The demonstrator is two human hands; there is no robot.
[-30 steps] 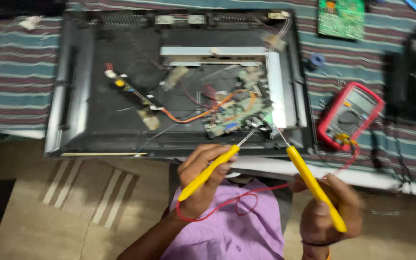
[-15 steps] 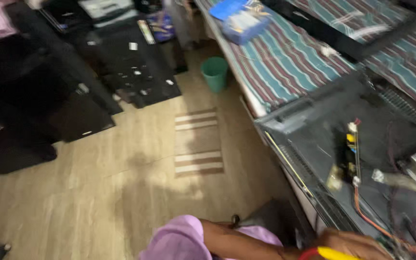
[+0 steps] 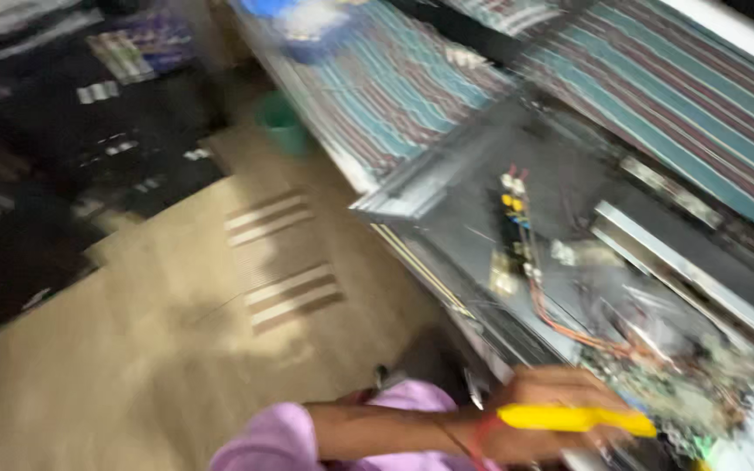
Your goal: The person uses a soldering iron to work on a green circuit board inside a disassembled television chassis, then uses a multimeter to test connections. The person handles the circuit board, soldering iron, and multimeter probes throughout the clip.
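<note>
Head view: a blurred, tilted look down along the counter's edge and the floor beside it.
Your left hand (image 3: 538,414): closed around a yellow probe (image 3: 578,419), fingers wrapped over its handle near the bottom edge of the frame; a red thread shows at the wrist.
Yellow probe: it lies nearly level in your grip, its far end pointing right toward the green circuit board (image 3: 695,392), just beside it; blur hides whether the tip touches.
Your right hand: out of the frame, so you cannot tell what it is doing.
Your sleeve (image 3: 285,436): pale purple, coming in from the lower middle, the forearm bare beyond it.
Opened flat-panel set (image 3: 569,253): it lies back-up on the counter, dark metal inside, with a silver rail (image 3: 682,270) running diagonally across its right part.
Narrow board (image 3: 512,227): a slim strip with yellow parts near the set's middle, orange wires (image 3: 569,327) running from it down to the green circuit board.
Counter (image 3: 429,96): covered in a cloth striped teal, white and dark red, running up and to the right.
Floor (image 3: 176,331): beige, with pale striped markings; a green bucket (image 3: 283,122) stands near the counter's foot, dark cluttered items lie to the upper left.
</note>
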